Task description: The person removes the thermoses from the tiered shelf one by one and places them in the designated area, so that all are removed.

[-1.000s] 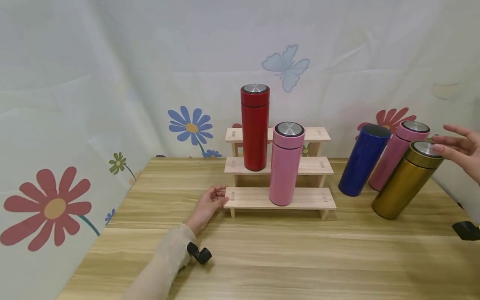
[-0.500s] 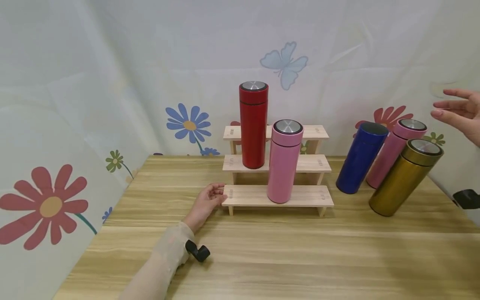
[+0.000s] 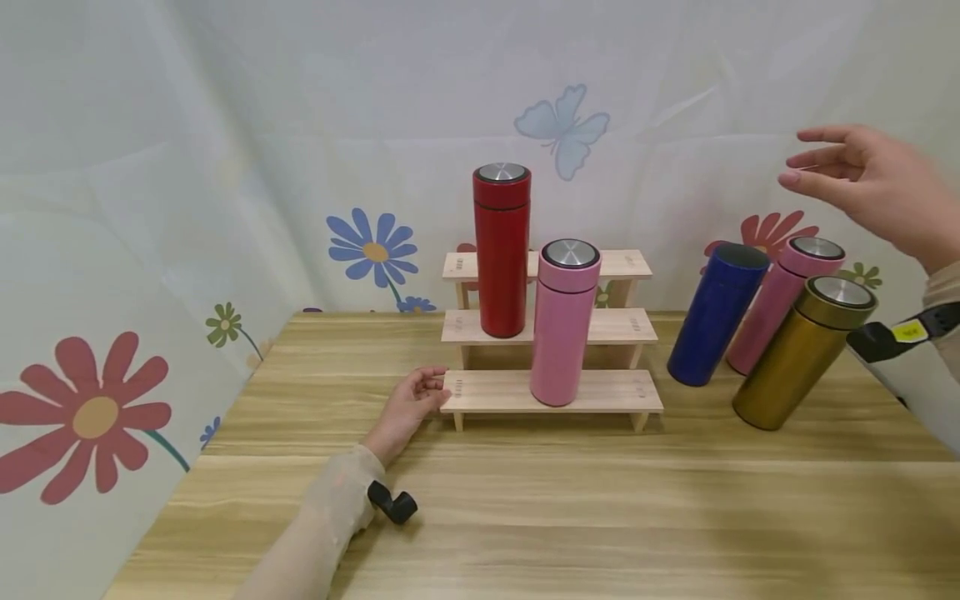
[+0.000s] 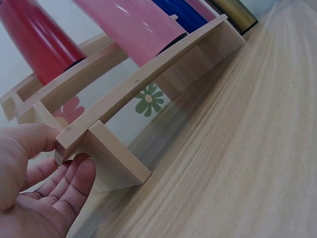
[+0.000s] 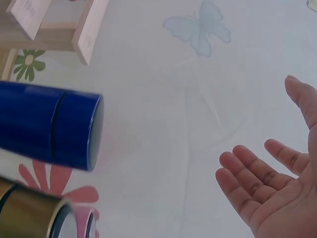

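Note:
My left hand pinches the left end of the lowest board of a three-step wooden display stand; in the left wrist view the thumb lies at the board's corner and the fingers curl beneath it. A red thermos stands upright on the middle step, and a pink thermos on the lowest one. My right hand is raised, fingers spread and holding nothing, above a blue thermos, a second pink thermos and a gold thermos. In the right wrist view, the right palm shows bare.
The three thermoses at the right stand close together on the wood-grain table, overlapping in the head view. A white cloth printed with flowers and a butterfly hangs behind and at the left. The stand's top step bears no thermos.
My right hand has risen from beside the gold thermos's lid and moved left, above the right-hand thermoses. The left hand keeps its hold on the stand; the thermoses stay where they stood.

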A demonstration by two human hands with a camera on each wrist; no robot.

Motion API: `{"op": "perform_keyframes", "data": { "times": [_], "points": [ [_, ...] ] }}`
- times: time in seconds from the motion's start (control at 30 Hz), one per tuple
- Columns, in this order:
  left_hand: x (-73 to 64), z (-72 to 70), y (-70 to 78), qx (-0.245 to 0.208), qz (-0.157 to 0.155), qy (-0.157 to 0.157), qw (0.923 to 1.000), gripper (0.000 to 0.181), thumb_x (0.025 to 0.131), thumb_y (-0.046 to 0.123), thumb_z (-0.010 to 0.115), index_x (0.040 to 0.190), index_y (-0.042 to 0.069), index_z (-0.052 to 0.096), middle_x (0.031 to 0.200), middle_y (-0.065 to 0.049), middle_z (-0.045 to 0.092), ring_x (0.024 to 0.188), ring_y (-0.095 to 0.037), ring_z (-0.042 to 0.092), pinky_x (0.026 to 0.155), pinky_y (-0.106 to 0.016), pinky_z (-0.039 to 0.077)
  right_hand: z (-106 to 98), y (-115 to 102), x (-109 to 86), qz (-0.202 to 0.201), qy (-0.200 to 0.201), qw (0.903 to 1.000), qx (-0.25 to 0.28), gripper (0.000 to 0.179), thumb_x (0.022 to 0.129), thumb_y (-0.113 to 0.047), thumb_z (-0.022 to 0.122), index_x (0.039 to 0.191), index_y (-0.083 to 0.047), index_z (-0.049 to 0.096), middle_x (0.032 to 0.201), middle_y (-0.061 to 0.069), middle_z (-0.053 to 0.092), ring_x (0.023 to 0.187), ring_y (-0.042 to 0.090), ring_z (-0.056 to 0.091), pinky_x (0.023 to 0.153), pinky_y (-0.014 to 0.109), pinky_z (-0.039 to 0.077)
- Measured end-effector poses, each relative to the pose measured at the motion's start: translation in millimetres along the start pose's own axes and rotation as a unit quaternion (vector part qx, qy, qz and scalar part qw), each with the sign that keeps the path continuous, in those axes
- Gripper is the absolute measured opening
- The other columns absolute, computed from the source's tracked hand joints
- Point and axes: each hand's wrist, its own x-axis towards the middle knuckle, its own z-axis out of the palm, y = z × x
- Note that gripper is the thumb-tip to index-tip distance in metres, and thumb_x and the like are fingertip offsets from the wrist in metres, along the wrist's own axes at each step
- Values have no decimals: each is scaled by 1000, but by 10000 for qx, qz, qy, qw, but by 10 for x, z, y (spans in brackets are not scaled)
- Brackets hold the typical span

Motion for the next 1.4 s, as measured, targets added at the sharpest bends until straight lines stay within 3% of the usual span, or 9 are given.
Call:
{"op": "perform_keyframes", "data": {
  "times": [0.03, 0.17, 0.37, 0.7, 1.4],
  "points": [
    [-2, 2, 0, -1, 8, -1, 10000, 42, 92, 0, 58, 133, -2, 48, 104, -6, 51, 87, -9, 54, 70, -18, 48, 15, -54, 18, -39, -24, 10000, -46, 65, 98, -39, 51, 154, -25, 21, 149, 24, 38, 122, 5, 47, 112, 62, 25],
    [-14, 8, 4, -9, 35, -24, 10000, 43, 92, 0, 58, 133, -3, 47, 104, -6, 51, 87, -9, 54, 70, -18, 47, 96, -277, 96, -143, -326, 9993, 90, 66, 97, -41, 51, 154, -25, 20, 149, 25, 36, 135, 42, 34, 108, 67, 24],
    [-26, 22, 2, -39, 35, -52, 10000, 43, 92, 1, 58, 133, -3, 47, 104, -5, 52, 86, -9, 54, 70, -18, 47, 242, -550, 231, -333, -723, 9962, 354, 66, 96, -44, 52, 153, -27, 22, 150, 19, 39, 134, 39, 38, 108, 64, 27],
    [-15, 34, -12, -43, 68, -5, 10000, 43, 91, 0, 58, 133, -3, 48, 103, -6, 52, 86, -9, 54, 69, -18, 47, 532, -981, 398, -729, -973, 9903, 667, 68, 96, -44, 53, 152, -19, 25, 147, 20, 43, 129, 39, 43, 109, 62, 30],
    [-16, 5, -50, -106, 16, 135, 9999, 43, 90, -1, 59, 132, -3, 49, 104, -7, 53, 86, -9, 55, 69, -17, 47, 1119, -1594, 643, -1109, -1618, 9719, 1301, 70, 93, -40, 59, 150, -10, 30, 143, 18, 48, 123, 34, 53, 108, 49, 39]
  ]
}}
